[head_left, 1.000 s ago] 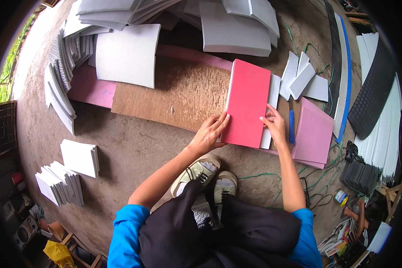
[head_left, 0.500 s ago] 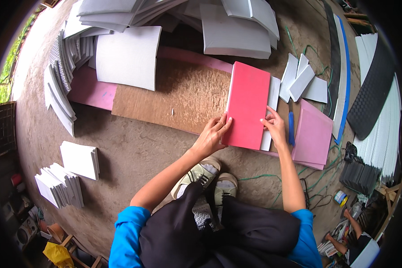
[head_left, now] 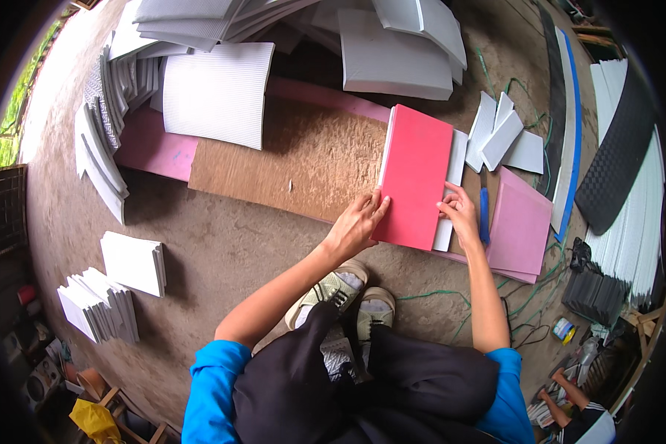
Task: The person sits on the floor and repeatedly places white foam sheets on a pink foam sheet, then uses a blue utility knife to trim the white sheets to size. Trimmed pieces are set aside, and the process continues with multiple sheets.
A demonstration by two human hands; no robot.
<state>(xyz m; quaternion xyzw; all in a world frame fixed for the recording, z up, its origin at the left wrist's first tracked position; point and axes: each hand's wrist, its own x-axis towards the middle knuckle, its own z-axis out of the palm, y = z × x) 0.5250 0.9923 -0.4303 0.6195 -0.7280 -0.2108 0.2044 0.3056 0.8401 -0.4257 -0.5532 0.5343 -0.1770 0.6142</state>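
A red rectangular foam sheet [head_left: 418,177] lies over white sheets, whose edges show along its left side, on a worn wooden board [head_left: 288,159]. At its lower left corner my left hand [head_left: 354,224] grips the edge, the thumb on the red face and the fingers against the side. My right hand [head_left: 460,214] is closed at the right edge, thumb and fingers bent together there. A white strip [head_left: 456,157] sticks out from under the red sheet on that side. Just right of my right hand lies a blue-handled knife [head_left: 484,214]; its blade is partly hidden.
Pink sheets [head_left: 522,226] lie right of the knife, and white offcuts [head_left: 499,133] lie beyond. A ribbed white sheet [head_left: 216,95] rests on the board's far left, before large white piles. Small white stacks [head_left: 133,263] stand at left. Green string [head_left: 433,293] trails across the floor. Another person's arms [head_left: 562,399] show at lower right.
The view has shifted slightly. My right thumb has drawn back a little from the red face to its edge. My left hand stays at the lower left corner.
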